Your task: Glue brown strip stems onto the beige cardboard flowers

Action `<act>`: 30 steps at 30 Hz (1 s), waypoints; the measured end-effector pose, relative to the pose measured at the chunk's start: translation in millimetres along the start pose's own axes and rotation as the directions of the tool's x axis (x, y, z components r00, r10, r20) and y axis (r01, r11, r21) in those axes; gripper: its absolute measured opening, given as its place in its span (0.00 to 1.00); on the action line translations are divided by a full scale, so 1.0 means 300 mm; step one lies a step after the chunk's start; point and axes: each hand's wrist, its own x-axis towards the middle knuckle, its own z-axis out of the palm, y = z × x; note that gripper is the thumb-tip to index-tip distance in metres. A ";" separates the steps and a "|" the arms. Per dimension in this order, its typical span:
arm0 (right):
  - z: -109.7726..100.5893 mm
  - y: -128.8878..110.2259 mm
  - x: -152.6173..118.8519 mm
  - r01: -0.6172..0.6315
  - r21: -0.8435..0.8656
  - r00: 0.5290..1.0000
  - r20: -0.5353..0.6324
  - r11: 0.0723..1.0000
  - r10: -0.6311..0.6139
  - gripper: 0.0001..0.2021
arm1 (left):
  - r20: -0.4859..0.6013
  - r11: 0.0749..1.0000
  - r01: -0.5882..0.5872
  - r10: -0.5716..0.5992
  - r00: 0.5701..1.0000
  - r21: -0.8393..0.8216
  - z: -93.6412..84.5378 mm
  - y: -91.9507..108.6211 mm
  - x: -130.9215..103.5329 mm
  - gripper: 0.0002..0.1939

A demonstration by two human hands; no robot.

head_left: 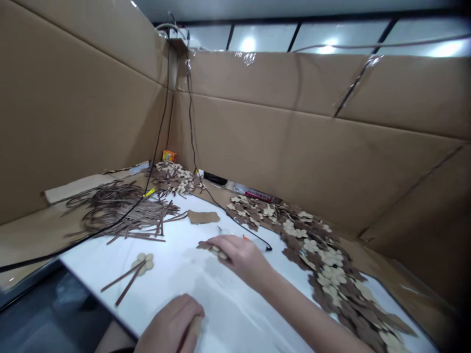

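Note:
My right hand reaches over the white board with fingers closed on flower cut-outs. A brown petal edge and cream petals show past its fingertips. Near the front edge, my left hand is curled closed. A beige bit and a thin dark strip seem to show between its fingers, too hidden to name. Left of both hands lies a cream flower with two brown strips crossing on it. Behind my right hand is an orange-tipped item, mostly covered.
A tangled pile of brown strips is at the left. Brown and cream flowers are heaped at the right and far corner. A black cable hangs across the board. Cardboard walls enclose the back and left.

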 end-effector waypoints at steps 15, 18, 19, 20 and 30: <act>-0.056 -0.181 0.079 -0.015 0.257 0.732 0.661 0.966 -0.165 0.29 | 0.010 0.672 0.325 -0.427 0.904 -0.665 -0.078 -0.042 -0.059 0.12; -0.042 -0.195 0.110 -0.032 0.283 0.818 0.558 0.958 -0.137 0.16 | -0.024 0.694 0.305 -0.421 0.907 -0.652 -0.084 -0.064 -0.073 0.12; -0.027 -0.201 0.118 -0.038 0.284 0.854 0.506 0.958 -0.116 0.14 | -0.033 0.700 0.306 -0.426 0.904 -0.645 -0.083 -0.073 -0.080 0.12; -0.009 -0.208 0.125 -0.038 0.281 0.882 0.461 0.959 -0.100 0.13 | -0.044 0.703 0.304 -0.430 0.902 -0.642 -0.082 -0.083 -0.089 0.12; 0.090 -0.249 0.141 -0.025 0.298 0.922 0.375 0.954 -0.093 0.10 | -0.165 0.733 0.271 -0.462 0.871 -0.623 -0.091 -0.093 -0.163 0.10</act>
